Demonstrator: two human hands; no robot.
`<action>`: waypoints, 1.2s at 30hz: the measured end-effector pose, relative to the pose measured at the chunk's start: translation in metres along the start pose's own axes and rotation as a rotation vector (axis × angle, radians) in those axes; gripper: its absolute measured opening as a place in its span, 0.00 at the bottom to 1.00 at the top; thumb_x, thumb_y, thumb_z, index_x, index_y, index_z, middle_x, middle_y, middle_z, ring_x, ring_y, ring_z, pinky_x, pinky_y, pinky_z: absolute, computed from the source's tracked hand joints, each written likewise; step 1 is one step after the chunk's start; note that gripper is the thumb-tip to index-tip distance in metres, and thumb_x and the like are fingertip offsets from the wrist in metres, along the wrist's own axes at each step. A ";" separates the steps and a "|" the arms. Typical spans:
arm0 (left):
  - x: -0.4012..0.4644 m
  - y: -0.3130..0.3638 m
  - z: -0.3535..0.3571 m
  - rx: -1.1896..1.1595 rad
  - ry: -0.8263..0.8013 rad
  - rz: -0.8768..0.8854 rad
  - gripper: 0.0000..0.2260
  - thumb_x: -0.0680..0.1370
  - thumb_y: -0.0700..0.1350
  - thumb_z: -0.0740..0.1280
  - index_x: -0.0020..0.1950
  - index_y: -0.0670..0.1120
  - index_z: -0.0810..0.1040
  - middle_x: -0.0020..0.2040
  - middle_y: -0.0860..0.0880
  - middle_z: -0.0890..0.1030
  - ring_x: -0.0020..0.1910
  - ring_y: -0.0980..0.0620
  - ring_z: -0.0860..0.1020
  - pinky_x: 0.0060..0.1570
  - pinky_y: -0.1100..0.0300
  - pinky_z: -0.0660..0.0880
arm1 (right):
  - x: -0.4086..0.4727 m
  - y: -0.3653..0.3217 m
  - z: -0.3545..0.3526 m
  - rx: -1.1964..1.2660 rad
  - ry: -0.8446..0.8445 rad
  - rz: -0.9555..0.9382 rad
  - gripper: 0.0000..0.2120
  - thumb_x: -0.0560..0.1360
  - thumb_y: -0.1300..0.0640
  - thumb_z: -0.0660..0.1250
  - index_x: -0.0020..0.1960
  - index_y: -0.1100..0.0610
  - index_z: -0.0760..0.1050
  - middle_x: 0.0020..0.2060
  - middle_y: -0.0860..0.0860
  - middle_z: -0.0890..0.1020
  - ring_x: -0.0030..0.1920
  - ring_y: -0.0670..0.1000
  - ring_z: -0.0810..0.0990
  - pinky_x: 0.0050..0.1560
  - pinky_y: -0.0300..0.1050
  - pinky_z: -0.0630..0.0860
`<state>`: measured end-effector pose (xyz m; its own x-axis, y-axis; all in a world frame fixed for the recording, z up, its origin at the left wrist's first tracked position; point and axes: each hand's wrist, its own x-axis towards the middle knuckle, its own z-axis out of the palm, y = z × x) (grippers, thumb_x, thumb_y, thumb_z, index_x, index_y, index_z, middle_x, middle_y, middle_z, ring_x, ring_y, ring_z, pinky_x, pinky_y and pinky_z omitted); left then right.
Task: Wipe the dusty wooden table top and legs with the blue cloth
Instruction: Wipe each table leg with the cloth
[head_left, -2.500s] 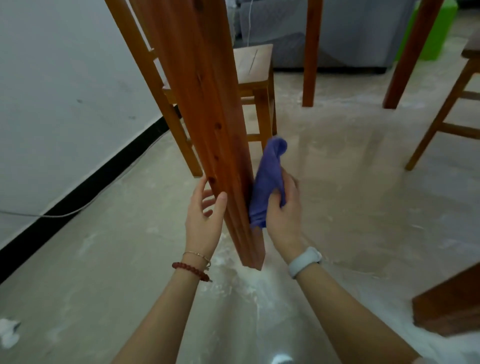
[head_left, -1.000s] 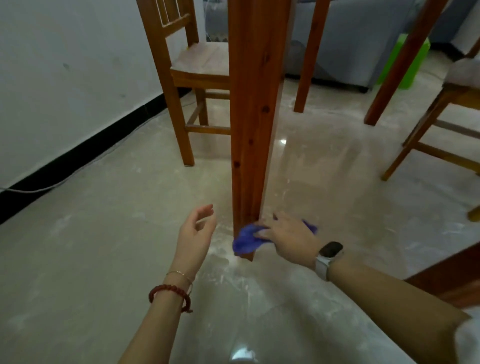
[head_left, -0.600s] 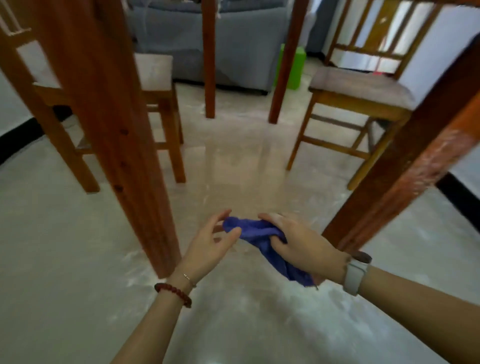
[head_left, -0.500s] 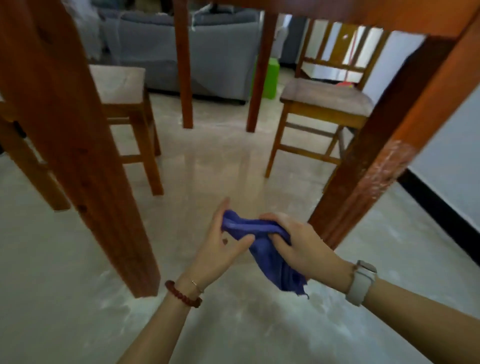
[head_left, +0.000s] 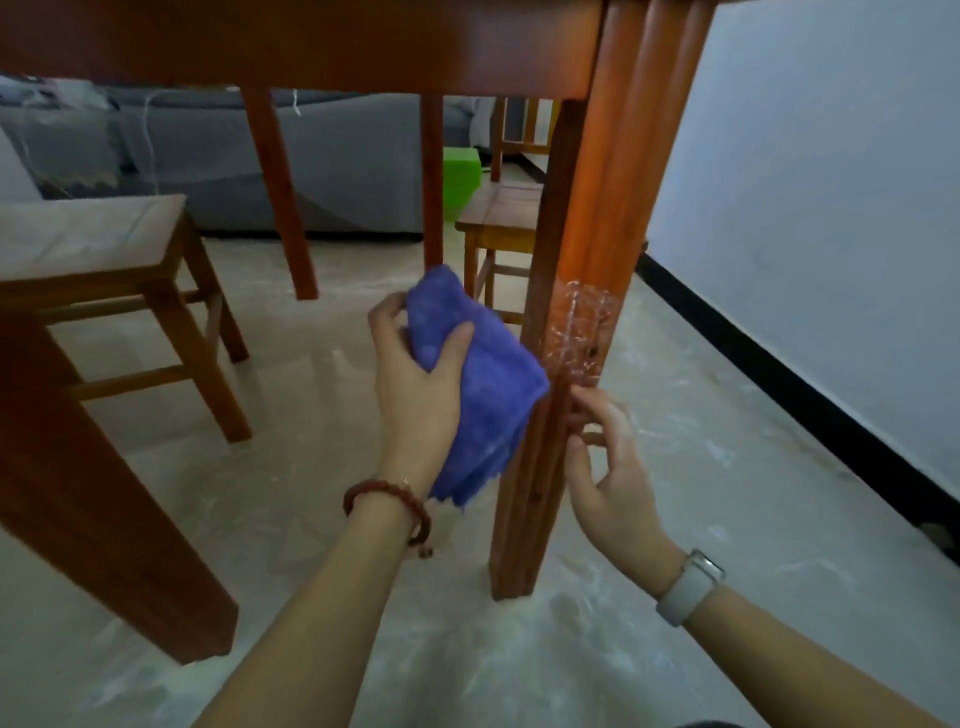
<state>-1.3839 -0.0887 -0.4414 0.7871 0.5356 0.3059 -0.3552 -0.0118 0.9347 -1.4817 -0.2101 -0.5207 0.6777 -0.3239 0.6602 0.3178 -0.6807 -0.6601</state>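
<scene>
I look from under the wooden table, whose apron (head_left: 311, 47) runs across the top. My left hand (head_left: 415, 384) grips the blue cloth (head_left: 483, 384), thumb over it, and the cloth presses against the left face of the right front table leg (head_left: 597, 249). White dust smears mark that leg at mid height. My right hand (head_left: 608, 467) touches the leg's right side lower down with loosely bent fingers and holds nothing. Another thick table leg (head_left: 88, 499) stands at the left.
A wooden chair (head_left: 104, 270) stands at the left and another chair (head_left: 498, 223) behind the leg. Two far table legs (head_left: 280, 192), a grey sofa (head_left: 337, 156) and a green box (head_left: 460, 174) lie beyond. A white wall (head_left: 831, 208) with black skirting runs along the right. The floor is dusty.
I have turned from the left leg to the right front leg. The cloth passed from my right hand into my left and now lies against this leg, and my right hand went to its other side.
</scene>
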 end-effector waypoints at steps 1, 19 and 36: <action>0.005 0.011 0.018 -0.007 0.151 0.030 0.25 0.69 0.50 0.68 0.62 0.40 0.68 0.46 0.55 0.79 0.45 0.59 0.79 0.50 0.53 0.78 | 0.005 0.003 -0.008 -0.002 0.055 -0.002 0.19 0.73 0.56 0.55 0.64 0.46 0.63 0.57 0.47 0.69 0.54 0.40 0.72 0.55 0.33 0.71; -0.052 -0.102 0.000 0.305 -0.491 -0.157 0.07 0.76 0.42 0.63 0.52 0.45 0.68 0.41 0.51 0.74 0.41 0.52 0.74 0.41 0.65 0.68 | -0.020 0.080 0.012 0.061 -0.217 0.509 0.22 0.79 0.57 0.54 0.72 0.50 0.57 0.63 0.50 0.71 0.53 0.44 0.75 0.54 0.37 0.73; -0.111 -0.132 -0.039 0.263 -0.738 -0.447 0.07 0.73 0.40 0.68 0.47 0.52 0.74 0.45 0.54 0.79 0.46 0.54 0.77 0.49 0.61 0.73 | -0.049 0.075 -0.007 0.259 -0.659 0.778 0.21 0.78 0.55 0.60 0.69 0.57 0.61 0.56 0.48 0.74 0.51 0.43 0.75 0.46 0.26 0.73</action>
<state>-1.4437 -0.1136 -0.6061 0.9798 -0.1409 -0.1419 0.1167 -0.1738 0.9778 -1.4959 -0.2503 -0.6003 0.9577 -0.1368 -0.2533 -0.2809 -0.2524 -0.9259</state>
